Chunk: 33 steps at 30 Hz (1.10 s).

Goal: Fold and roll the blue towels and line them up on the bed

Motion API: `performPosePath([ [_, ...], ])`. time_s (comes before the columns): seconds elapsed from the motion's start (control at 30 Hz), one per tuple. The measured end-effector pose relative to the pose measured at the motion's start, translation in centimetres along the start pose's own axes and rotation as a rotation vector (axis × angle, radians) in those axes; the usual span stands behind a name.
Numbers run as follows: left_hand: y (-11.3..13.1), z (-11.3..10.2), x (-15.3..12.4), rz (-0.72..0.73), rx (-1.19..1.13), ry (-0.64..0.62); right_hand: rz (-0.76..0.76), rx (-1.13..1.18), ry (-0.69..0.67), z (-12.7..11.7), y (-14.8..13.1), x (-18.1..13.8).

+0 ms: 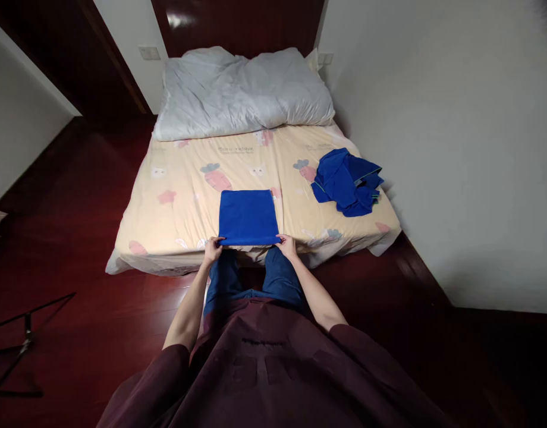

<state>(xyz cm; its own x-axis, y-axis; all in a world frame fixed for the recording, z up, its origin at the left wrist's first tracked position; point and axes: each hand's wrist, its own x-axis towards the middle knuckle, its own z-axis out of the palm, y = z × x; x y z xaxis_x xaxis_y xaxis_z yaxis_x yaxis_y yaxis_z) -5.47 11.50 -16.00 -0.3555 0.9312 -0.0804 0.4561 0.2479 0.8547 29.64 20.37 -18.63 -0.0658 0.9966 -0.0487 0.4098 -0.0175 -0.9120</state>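
Note:
A blue cloth [248, 215], folded into a flat, nearly square shape, lies at the front edge of the bed. My left hand [212, 248] pinches its near left corner between thumb and fingers. At the near right corner, my right hand [286, 244] grips the cloth in the same way. The near edge runs straight between both hands. To the right on the bed lies a crumpled heap of blue cloth [347, 181] with thin green edging, apart from my hands.
The bed's cream sheet [184, 196] has carrot and rabbit prints. A bunched white quilt [247, 95] lies by the dark headboard [238, 24]. A grey-white wall [456, 148] stands close on the right. A black metal stand [28, 339] is on the red-brown floor [99, 333] at left.

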Motion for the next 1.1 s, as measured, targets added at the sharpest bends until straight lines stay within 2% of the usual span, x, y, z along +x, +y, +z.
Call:
performPosePath([
  [0.1,0.1,0.0,0.7,0.112,0.086,0.051,-0.053,-0.025,0.059,0.2,-0.7,0.8],
  [0.2,0.4,-0.2,1.3,0.252,0.147,0.101,-0.172,-0.017,0.091,0.5,-1.4,1.4],
  [0.27,0.6,-0.3,1.5,0.323,0.143,0.061,-0.241,0.027,0.034,0.8,-1.4,1.6],
  [0.33,0.6,-0.4,1.7,0.364,0.113,-0.018,-0.214,0.087,-0.055,1.1,-0.9,1.9],
  [0.4,0.3,-0.5,1.7,0.346,0.059,-0.079,-0.136,0.126,-0.096,1.2,-0.3,2.2],
  [0.5,-0.3,-0.7,1.6,0.226,0.002,-0.116,-0.078,0.138,-0.065,1.1,0.6,2.8],
  [0.6,-0.6,-0.9,1.5,0.142,0.013,-0.093,-0.078,0.132,-0.032,0.9,1.0,3.4],
  [0.8,-0.1,-0.4,1.4,0.099,0.099,-0.038,-0.055,0.06,0.003,1.0,1.5,3.3],
  [1.1,0.2,-0.4,2.0,-0.016,0.215,-0.005,-0.038,-0.186,0.048,1.1,-0.8,3.9],
])
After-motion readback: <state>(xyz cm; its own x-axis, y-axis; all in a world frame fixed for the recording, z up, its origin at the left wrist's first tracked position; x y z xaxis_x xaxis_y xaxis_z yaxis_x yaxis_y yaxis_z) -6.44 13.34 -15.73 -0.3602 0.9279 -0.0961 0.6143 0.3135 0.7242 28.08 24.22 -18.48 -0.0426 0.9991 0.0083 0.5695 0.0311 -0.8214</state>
